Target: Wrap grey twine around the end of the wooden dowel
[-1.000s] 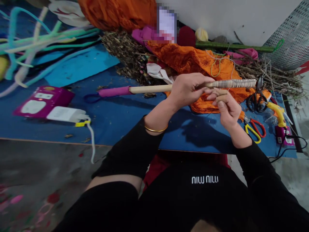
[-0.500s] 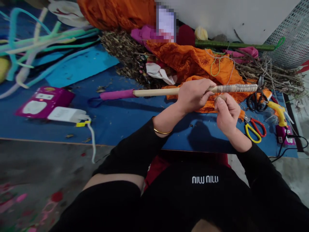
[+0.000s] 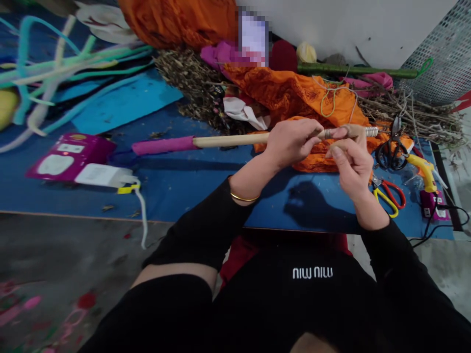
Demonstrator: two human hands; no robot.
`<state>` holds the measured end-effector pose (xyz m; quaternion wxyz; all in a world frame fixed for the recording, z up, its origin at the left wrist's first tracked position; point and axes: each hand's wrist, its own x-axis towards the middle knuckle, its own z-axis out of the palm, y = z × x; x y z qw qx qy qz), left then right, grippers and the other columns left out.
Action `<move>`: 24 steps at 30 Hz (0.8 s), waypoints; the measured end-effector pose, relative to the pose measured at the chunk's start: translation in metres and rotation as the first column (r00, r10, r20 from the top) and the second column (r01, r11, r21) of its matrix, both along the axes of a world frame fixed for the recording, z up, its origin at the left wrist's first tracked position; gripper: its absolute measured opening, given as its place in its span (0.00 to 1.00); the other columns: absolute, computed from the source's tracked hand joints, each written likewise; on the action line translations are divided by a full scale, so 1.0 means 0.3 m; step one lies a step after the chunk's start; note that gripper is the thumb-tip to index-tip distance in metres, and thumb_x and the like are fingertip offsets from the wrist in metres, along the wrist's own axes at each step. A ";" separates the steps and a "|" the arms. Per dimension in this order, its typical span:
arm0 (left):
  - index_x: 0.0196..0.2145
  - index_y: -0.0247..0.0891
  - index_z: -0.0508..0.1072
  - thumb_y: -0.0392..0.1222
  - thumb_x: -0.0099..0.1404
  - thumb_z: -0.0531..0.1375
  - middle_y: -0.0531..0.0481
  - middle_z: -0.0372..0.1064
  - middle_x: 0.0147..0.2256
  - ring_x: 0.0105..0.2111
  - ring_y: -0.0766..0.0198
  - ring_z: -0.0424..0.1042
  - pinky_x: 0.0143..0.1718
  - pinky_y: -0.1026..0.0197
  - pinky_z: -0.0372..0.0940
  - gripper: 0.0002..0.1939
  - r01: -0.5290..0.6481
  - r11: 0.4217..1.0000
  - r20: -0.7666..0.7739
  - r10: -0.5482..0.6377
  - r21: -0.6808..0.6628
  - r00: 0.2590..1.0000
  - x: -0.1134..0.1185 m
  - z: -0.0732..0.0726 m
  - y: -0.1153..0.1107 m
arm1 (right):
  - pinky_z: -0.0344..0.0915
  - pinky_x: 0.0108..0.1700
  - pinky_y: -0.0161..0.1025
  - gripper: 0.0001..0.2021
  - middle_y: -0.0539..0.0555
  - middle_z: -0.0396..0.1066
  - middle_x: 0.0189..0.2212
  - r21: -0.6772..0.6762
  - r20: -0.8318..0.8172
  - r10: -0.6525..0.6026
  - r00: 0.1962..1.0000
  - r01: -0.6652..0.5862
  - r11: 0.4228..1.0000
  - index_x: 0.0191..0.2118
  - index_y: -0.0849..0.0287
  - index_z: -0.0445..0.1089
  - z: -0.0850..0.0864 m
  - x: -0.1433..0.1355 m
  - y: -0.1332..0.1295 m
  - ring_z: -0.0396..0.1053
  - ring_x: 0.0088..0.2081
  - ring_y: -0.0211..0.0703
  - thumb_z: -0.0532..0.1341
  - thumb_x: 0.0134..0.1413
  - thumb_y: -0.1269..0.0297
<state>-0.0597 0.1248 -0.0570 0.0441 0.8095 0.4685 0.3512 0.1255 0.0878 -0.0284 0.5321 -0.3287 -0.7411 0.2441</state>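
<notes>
A pale stick (image 3: 231, 141) lies level above the blue table, with a magenta wrapping (image 3: 164, 145) on its left end and striped cord wound round its right end. My left hand (image 3: 292, 142) is closed round the stick near the middle. At the wound section, my right hand (image 3: 353, 157) has its index finger laid across the stick, while thumb and other fingers pinch something small, too hidden to name. Behind both hands spreads orange cloth (image 3: 294, 95).
Black-handled shears (image 3: 392, 147), red-and-yellow scissors (image 3: 388, 196) and a yellow glue gun (image 3: 423, 171) lie at the right. Dried stems (image 3: 423, 115) are behind them. A purple box (image 3: 69, 157) and light blue sheet (image 3: 128, 100) lie at the left of the blue table (image 3: 206, 196).
The stick has shifted left. My right hand has moved right and up, and its index finger now rests over the wound section. My left hand has moved slightly left.
</notes>
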 end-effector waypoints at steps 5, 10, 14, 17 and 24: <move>0.45 0.39 0.79 0.41 0.66 0.58 0.48 0.80 0.38 0.35 0.60 0.74 0.36 0.59 0.61 0.13 0.003 0.999 0.033 -0.002 -0.049 0.999 0.003 0.009 -0.005 | 0.72 0.56 0.57 0.18 0.52 0.71 0.33 -0.061 0.028 -0.001 1.000 0.002 0.998 0.32 0.50 0.74 0.018 0.052 0.030 0.73 0.45 0.49 0.58 0.68 0.46; 0.43 0.39 0.79 0.43 0.69 0.58 0.48 0.80 0.36 0.33 0.61 0.72 0.34 0.60 0.60 0.12 0.033 0.996 0.096 -0.025 -0.087 0.995 0.009 0.019 -0.017 | 0.73 0.57 0.59 0.17 0.53 0.73 0.35 -0.042 0.085 0.073 0.994 -0.069 0.997 0.32 0.49 0.74 0.017 0.079 0.051 0.74 0.47 0.51 0.59 0.67 0.44; 0.44 0.40 0.80 0.46 0.70 0.58 0.49 0.80 0.36 0.33 0.61 0.73 0.34 0.60 0.61 0.13 0.059 0.991 0.115 -0.046 -0.117 0.992 0.013 0.024 -0.024 | 0.73 0.58 0.60 0.17 0.53 0.73 0.35 -0.032 0.110 0.110 0.988 -0.108 0.994 0.32 0.49 0.74 0.011 0.083 0.063 0.75 0.47 0.51 0.60 0.66 0.44; 0.43 0.40 0.80 0.46 0.69 0.58 0.50 0.79 0.33 0.32 0.61 0.74 0.34 0.60 0.61 0.13 0.056 0.992 0.083 -0.046 -0.116 0.995 0.019 0.026 -0.028 | 0.73 0.59 0.61 0.17 0.52 0.73 0.36 -0.027 0.093 0.133 0.987 -0.131 0.991 0.32 0.49 0.74 0.012 0.081 0.070 0.76 0.48 0.50 0.59 0.67 0.45; 0.43 0.40 0.80 0.42 0.66 0.57 0.47 0.81 0.35 0.34 0.55 0.77 0.33 0.57 0.62 0.13 -0.009 0.999 -0.117 0.004 -0.040 0.993 0.035 0.027 -0.037 | 0.73 0.61 0.58 0.22 0.53 0.72 0.41 -0.114 0.069 0.077 0.995 -0.069 0.991 0.31 0.51 0.70 0.005 0.067 0.098 0.75 0.54 0.50 0.59 0.64 0.38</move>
